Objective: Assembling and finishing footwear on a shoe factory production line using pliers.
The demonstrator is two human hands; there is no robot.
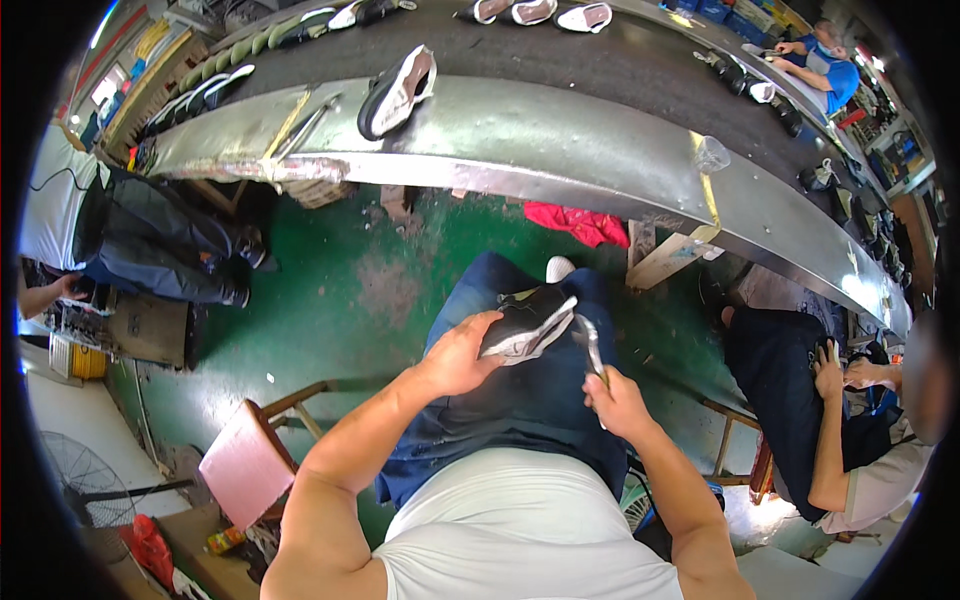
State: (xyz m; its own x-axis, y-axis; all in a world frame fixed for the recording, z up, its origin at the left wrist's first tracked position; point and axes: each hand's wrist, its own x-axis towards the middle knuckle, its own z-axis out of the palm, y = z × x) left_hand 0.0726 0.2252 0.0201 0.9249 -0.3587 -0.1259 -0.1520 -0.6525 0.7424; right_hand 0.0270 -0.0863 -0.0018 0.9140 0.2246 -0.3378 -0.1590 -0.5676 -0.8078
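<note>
Over my lap, my left hand (460, 360) is closed round the rear part of a black and white shoe (530, 325), which lies tilted on its side. To the right of the shoe, my right hand (615, 403) grips the handle of a metal hand tool (592, 350) with a curved head that looks like pincers. The tool's head is close to the shoe's white edge; whether they touch I cannot tell. Ahead on the metal ledge stands another black and white shoe (398, 97), its pinkish inside showing.
A dark conveyor belt (560, 65) with a metal ledge (560, 130) runs across ahead, carrying several shoes. Red cloth (582, 223) lies beneath it. A pink-seated stool (245, 465) is at my left. People sit or stand on both sides; one at right works close by.
</note>
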